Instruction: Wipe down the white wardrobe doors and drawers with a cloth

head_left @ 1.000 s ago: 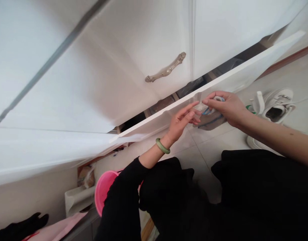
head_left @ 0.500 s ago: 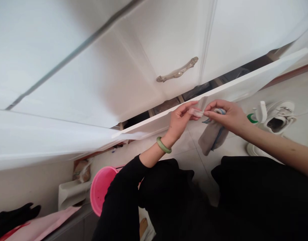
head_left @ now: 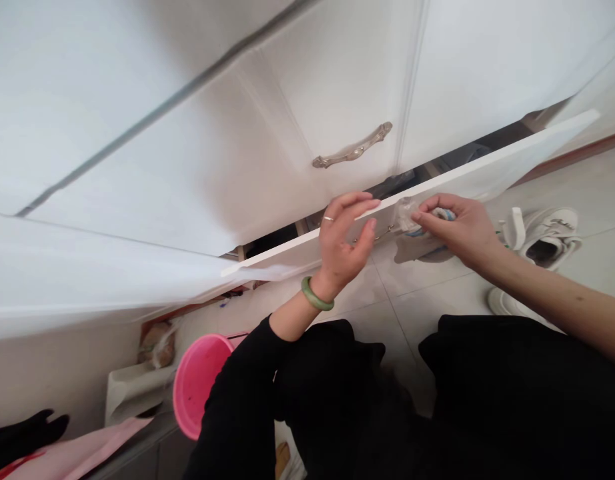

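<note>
My left hand (head_left: 347,233) is open, its fingers curved apart and holding nothing, just above the edge of a partly open white drawer (head_left: 282,250). My right hand (head_left: 460,230) pinches a small crumpled piece of clear plastic (head_left: 405,215) between thumb and fingers. A greyish cloth with blue-and-white trim (head_left: 422,250) is tucked in the same hand and hangs below it, in front of the drawer. Part of the cloth is hidden behind the fingers. Dark contents show inside the drawer, too dim to name.
Above the drawer is a white cabinet door with an ornate metal handle (head_left: 355,150). A pink bucket (head_left: 200,383) stands at lower left, near a pale box (head_left: 137,387). White shoes (head_left: 550,233) lie on the tiled floor (head_left: 362,293) at right.
My left hand has let go of the clear plastic, opened and drawn back to the left. The plastic stays in my right hand, and the cloth hangs higher and more bunched.
</note>
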